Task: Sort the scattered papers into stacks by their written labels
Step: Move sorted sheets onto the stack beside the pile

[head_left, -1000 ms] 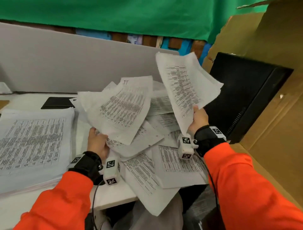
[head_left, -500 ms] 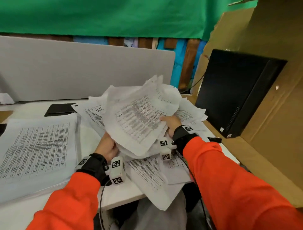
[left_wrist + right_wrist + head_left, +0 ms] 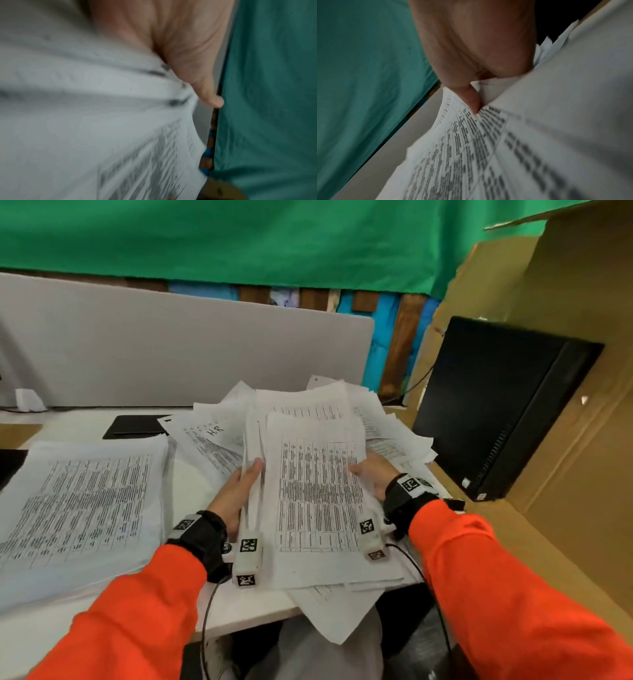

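A bundle of printed sheets with dense tables sits between my two hands at the desk's middle. My left hand grips its left edge, thumb on top. My right hand holds its right edge, thumb pressed on the top sheet. Under and behind the bundle lie loose papers, one sheet marked "HR". A flat stack of printed papers lies at the left of the desk. The left wrist view is blurred, showing my thumb against paper.
A grey divider panel stands behind the desk. A black computer case stands at the right beside brown cardboard. A flat black item lies at the back. Some sheets hang over the desk's front edge.
My right hand brought its raised sheets down onto those in my left hand. Both hands then squared the papers into one bundle held nearer the front edge.
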